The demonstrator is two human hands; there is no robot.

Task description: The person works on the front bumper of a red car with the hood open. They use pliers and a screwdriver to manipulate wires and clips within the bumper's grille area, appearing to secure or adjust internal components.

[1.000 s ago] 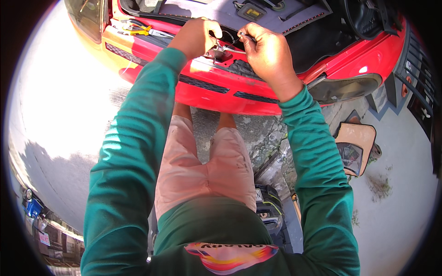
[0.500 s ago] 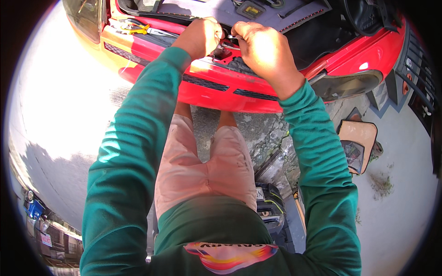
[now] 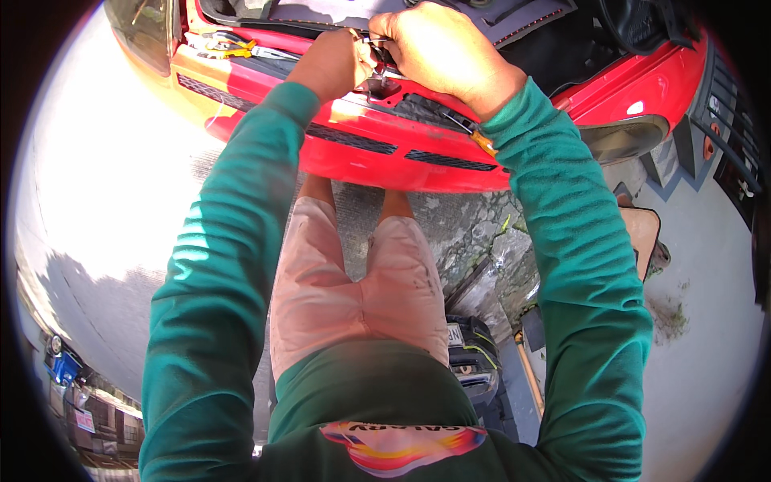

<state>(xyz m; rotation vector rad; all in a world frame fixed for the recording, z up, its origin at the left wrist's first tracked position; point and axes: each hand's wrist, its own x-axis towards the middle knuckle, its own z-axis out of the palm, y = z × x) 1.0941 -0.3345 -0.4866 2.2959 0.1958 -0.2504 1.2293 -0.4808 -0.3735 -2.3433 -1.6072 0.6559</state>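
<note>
My left hand (image 3: 337, 66) is closed, fingertips curled at a small dark-and-metal fitting (image 3: 376, 84) on the front edge of a red car (image 3: 345, 165). Close beside it, my right hand (image 3: 438, 56) is closed too, its fingertips meeting near the left fingers; what either hand grips is too small and hidden to name. Yellow-and-black pliers (image 3: 229, 46) lie on the car to the left of my hands. A yellow-handled tool (image 3: 480, 138) lies below my right wrist, over the red bodywork.
The open front compartment (image 3: 546, 68) holds a grey panel and black trim. Dark steps and railing (image 3: 699, 153) stand at the right, with a tan mat (image 3: 642, 233) on the ground. A black bag-like item (image 3: 474, 361) lies behind my legs; a small blue vehicle (image 3: 64, 365) is far left.
My right hand has moved up and left, closer to my left hand, which stayed nearly in place. The yellow-handled tool under my right wrist has come into view.
</note>
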